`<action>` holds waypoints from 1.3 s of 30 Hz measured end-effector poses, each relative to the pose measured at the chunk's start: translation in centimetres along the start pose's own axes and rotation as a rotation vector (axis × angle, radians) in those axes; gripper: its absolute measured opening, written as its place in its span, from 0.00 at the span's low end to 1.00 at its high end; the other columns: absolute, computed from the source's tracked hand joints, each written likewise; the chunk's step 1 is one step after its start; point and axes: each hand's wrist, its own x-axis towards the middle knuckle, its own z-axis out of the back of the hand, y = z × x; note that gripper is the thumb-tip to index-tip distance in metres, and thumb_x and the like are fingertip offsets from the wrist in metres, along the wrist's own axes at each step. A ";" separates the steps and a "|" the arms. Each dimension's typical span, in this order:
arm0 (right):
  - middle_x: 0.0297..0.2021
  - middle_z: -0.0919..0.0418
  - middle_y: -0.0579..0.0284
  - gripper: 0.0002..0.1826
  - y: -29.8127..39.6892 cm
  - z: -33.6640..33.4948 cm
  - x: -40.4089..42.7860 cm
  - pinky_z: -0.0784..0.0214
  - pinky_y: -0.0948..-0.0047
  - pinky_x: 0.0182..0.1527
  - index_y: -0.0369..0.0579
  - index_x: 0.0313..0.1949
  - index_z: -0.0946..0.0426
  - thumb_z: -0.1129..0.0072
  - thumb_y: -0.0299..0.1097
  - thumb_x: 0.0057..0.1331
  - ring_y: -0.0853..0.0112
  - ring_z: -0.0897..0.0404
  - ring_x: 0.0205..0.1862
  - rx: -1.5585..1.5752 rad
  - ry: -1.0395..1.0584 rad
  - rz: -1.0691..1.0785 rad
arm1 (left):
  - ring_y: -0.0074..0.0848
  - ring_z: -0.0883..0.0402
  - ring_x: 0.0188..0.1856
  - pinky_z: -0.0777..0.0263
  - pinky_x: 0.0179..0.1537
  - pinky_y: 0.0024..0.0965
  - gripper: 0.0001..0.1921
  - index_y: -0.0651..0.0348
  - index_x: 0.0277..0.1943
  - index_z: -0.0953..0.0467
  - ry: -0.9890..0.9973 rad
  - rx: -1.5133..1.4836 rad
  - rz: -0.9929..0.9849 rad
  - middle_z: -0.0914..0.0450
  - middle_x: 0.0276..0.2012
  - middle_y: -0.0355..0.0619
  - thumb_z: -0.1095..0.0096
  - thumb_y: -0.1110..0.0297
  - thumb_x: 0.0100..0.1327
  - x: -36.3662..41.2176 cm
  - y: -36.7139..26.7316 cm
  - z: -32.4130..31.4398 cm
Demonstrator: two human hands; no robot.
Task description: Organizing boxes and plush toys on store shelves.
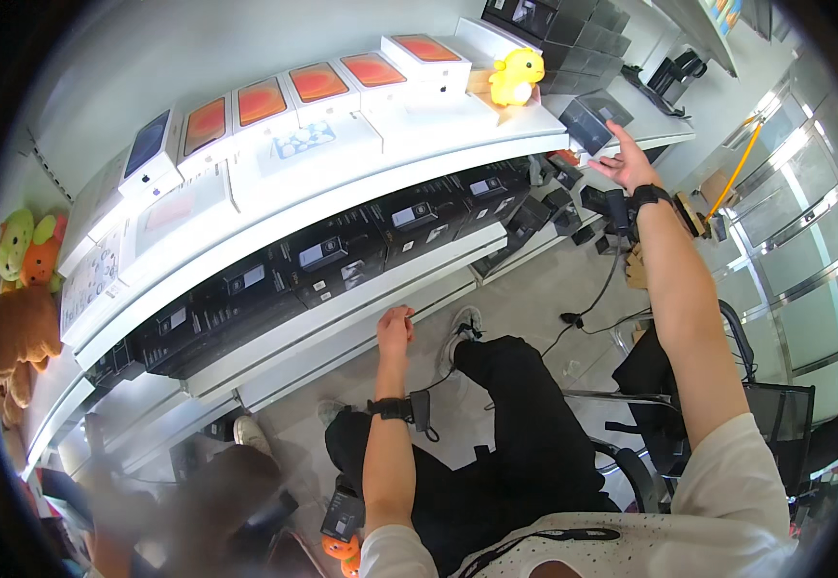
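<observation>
At the shelf's right end, my right hand (625, 162) is beside a small dark box (596, 119), thumb and fingers spread. Its upper fingertip overlaps the box's near side; whether it touches cannot be told. My left hand (395, 329) hangs low in front of the lower shelf edge, fingers curled, with nothing seen in it. Each wrist wears a black strap with a device. A yellow plush toy (516, 77) sits left of the dark box. White phone boxes (317, 82) stand in a row on the white upper shelf (332, 189).
Black product boxes (317, 256) fill the lower shelf. Small black boxes (560, 209) lie loosely at its right. A cable (599, 292) crosses the floor near my feet. An office chair (776, 415) stands at right. Another person (223, 498), blurred, is at lower left, near plush toys (25, 339).
</observation>
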 end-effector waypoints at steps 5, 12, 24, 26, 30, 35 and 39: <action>0.74 0.57 0.28 0.62 0.0 1.7 1.1 0.27 0.32 0.61 0.39 0.77 0.60 0.21 0.45 0.59 0.38 0.45 0.74 0.095 -0.003 -0.006 | 0.19 0.35 0.21 0.39 0.26 0.28 0.14 0.60 0.39 0.19 0.051 0.052 -0.018 0.31 0.20 0.35 0.40 0.56 0.70 -0.2 -0.3 -1.5; 0.63 0.35 0.30 0.49 -1.8 4.6 0.7 0.32 0.41 0.69 0.24 0.68 0.48 0.26 0.43 0.63 0.38 0.29 0.65 0.223 0.271 -0.023 | 0.19 0.35 0.21 0.39 0.26 0.28 0.15 0.59 0.38 0.19 0.022 0.108 0.013 0.31 0.20 0.35 0.40 0.55 0.69 -0.2 -0.3 -1.5; 0.62 0.30 0.38 0.35 -10.4 9.4 -2.5 0.40 0.44 0.74 0.34 0.61 0.37 0.34 0.44 0.64 0.49 0.31 0.66 0.586 0.548 -0.088 | 0.16 0.34 0.21 0.42 0.23 0.26 0.13 0.60 0.37 0.18 -0.005 0.172 0.059 0.28 0.21 0.34 0.40 0.59 0.71 0.1 1.6 -0.9; 0.62 0.25 0.49 0.31 -13.2 10.2 -3.3 0.38 0.43 0.70 0.46 0.62 0.32 0.33 0.43 0.64 0.53 0.27 0.64 0.525 0.319 0.026 | 0.17 0.34 0.22 0.41 0.25 0.27 0.13 0.60 0.38 0.18 0.011 0.213 0.047 0.29 0.20 0.34 0.41 0.58 0.71 -0.1 1.7 -0.9; 0.55 0.18 0.60 0.29 -20.7 13.6 -5.0 0.30 0.53 0.62 0.49 0.60 0.26 0.31 0.46 0.62 0.62 0.20 0.57 0.290 0.098 0.054 | 0.18 0.31 0.24 0.38 0.29 0.27 0.14 0.60 0.40 0.18 0.013 0.365 0.043 0.27 0.22 0.35 0.43 0.58 0.73 -0.6 2.8 0.2; 0.59 0.24 0.57 0.35 -28.1 19.0 -5.9 0.39 0.60 0.68 0.52 0.64 0.28 0.31 0.41 0.55 0.62 0.26 0.63 -0.063 0.258 -0.344 | 0.16 0.26 0.28 0.31 0.33 0.24 0.17 0.60 0.50 0.17 0.194 0.333 0.010 0.17 0.33 0.40 0.43 0.56 0.74 -2.0 1.5 -1.2; 0.60 0.24 0.48 0.52 -22.2 4.7 -14.2 0.40 0.65 0.68 0.32 0.69 0.34 0.27 0.48 0.48 0.61 0.27 0.63 -0.191 0.682 -0.151 | 0.22 0.19 0.38 0.27 0.43 0.27 0.26 0.62 0.60 0.21 0.260 0.291 0.027 0.14 0.44 0.45 0.45 0.47 0.74 -2.7 0.9 -0.5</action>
